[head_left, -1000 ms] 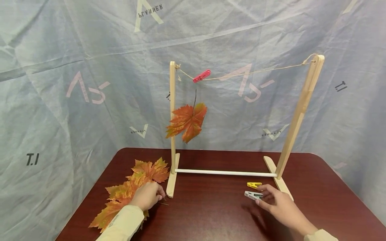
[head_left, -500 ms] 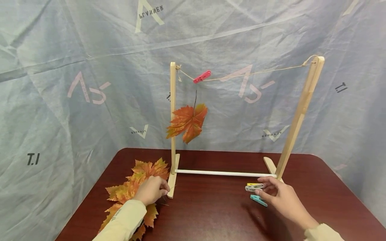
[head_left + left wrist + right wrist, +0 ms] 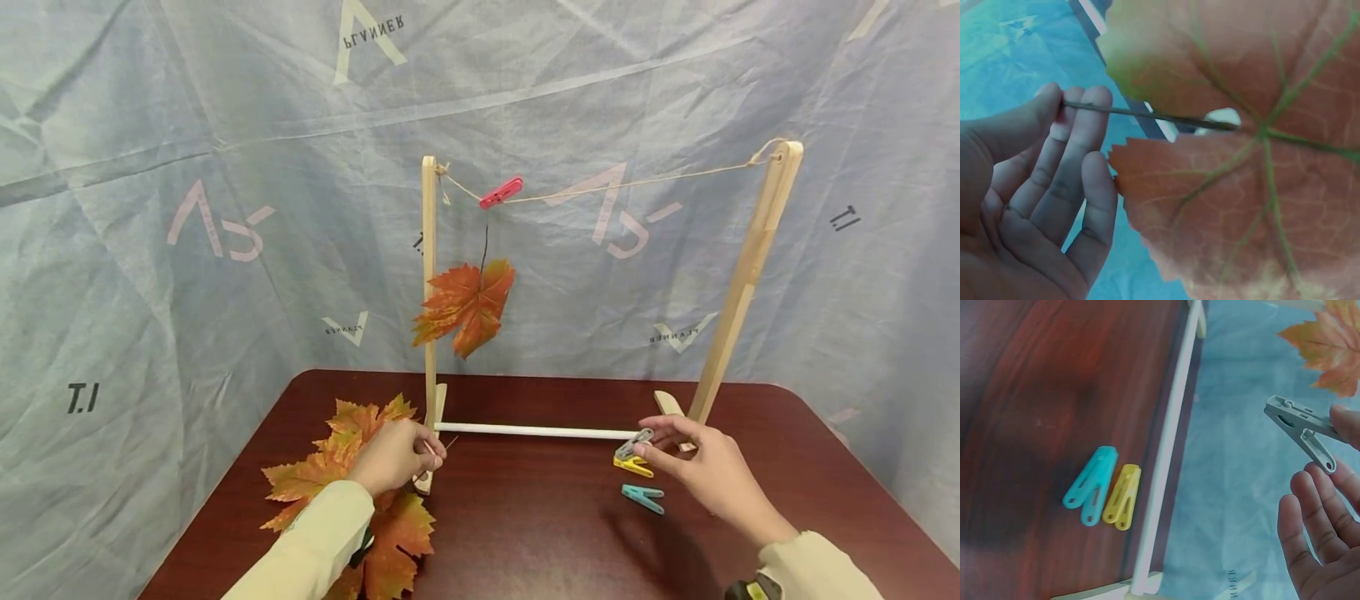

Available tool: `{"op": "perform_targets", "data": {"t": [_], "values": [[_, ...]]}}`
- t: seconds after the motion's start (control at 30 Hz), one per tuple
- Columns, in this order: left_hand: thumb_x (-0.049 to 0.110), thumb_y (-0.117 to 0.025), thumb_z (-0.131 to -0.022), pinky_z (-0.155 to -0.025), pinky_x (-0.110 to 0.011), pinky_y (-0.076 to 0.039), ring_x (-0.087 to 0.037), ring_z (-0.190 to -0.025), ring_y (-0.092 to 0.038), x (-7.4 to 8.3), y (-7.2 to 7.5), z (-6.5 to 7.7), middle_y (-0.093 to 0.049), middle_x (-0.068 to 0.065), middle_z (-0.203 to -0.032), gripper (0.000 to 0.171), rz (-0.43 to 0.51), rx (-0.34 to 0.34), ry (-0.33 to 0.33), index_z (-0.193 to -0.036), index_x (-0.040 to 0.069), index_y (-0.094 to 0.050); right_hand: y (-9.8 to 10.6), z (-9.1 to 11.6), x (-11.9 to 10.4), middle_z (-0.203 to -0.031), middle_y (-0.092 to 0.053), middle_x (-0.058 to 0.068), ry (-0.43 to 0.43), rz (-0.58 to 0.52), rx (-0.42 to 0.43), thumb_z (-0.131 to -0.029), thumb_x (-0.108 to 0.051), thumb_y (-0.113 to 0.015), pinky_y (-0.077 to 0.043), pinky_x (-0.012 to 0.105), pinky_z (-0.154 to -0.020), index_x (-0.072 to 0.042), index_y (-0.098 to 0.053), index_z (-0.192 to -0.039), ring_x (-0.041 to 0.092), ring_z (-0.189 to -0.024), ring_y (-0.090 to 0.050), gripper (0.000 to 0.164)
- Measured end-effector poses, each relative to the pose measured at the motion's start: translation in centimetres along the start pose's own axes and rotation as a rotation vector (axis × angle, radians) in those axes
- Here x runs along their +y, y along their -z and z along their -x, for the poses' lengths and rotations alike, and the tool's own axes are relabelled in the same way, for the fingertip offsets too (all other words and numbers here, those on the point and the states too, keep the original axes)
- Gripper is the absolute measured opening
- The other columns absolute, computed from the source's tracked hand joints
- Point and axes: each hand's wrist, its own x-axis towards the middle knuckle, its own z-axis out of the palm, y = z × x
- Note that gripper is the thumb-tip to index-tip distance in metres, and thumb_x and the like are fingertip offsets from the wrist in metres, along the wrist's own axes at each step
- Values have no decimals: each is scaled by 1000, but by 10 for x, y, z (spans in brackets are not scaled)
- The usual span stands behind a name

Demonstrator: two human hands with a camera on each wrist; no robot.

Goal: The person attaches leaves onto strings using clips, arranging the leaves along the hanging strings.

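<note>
My left hand (image 3: pixel 396 460) pinches the thin dark stem of an orange artificial maple leaf (image 3: pixel 1210 181) between thumb and fingers. The leaf's blade hangs below that hand in the head view, over the table. My right hand (image 3: pixel 708 467) holds a grey clothespin (image 3: pixel 1300 431) by its handle ends, raised above the table. Beneath it lie a yellow clothespin (image 3: pixel 633 467) and a turquoise clothespin (image 3: pixel 642 498), close together in the right wrist view. A red clothespin (image 3: pixel 501 193) sits on the twine (image 3: pixel 637 179), with another maple leaf (image 3: pixel 468 304) hanging under it by its stem.
The twine runs between two wooden posts, the left post (image 3: pixel 430 250) and the right post (image 3: pixel 750 275). A white rod (image 3: pixel 532 431) joins their bases low across the table (image 3: pixel 525 517). More maple leaves (image 3: pixel 315 475) lie under my left forearm. A grey printed cloth (image 3: pixel 225 317) hangs behind.
My left hand has lifted a leaf by its stem and moved right and away from me. My right hand has raised the grey clothespin and turned it, uncovering the turquoise one.
</note>
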Motion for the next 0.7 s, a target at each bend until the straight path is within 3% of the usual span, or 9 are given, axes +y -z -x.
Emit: {"op": "perform_targets", "data": {"t": [0.17, 0.37, 0.7], "values": [[5, -76, -91, -57, -28, -50, -15, -61, -65, 12, 0, -2, -66, 3, -69, 3, 67, 10, -1, -88, 6, -77, 5, -5, -8, -90, -72, -2, 6, -48, 28, -86, -26, -84, -56, 24, -71, -10, -70, -117, 3, -82, -66, 37], [0, -75, -90, -58, -28, -51, -14, -60, -66, 18, -3, -4, -68, 1, -69, 7, 149, 28, -14, -88, 6, -77, 11, -8, -15, -97, -72, 3, -11, -102, 6, -88, -27, -83, -56, 26, -69, -8, -70, -114, 4, -85, -65, 34], [5, -74, -92, -55, -27, -50, -11, -60, -62, 32, 3, -11, -69, -2, -71, 4, 185, 72, -38, -90, 2, -76, 18, -19, -27, -103, -74, 4, 79, -113, 51, -86, -24, -85, -55, 25, -67, -13, -73, -101, 7, -82, -66, 22]]}}
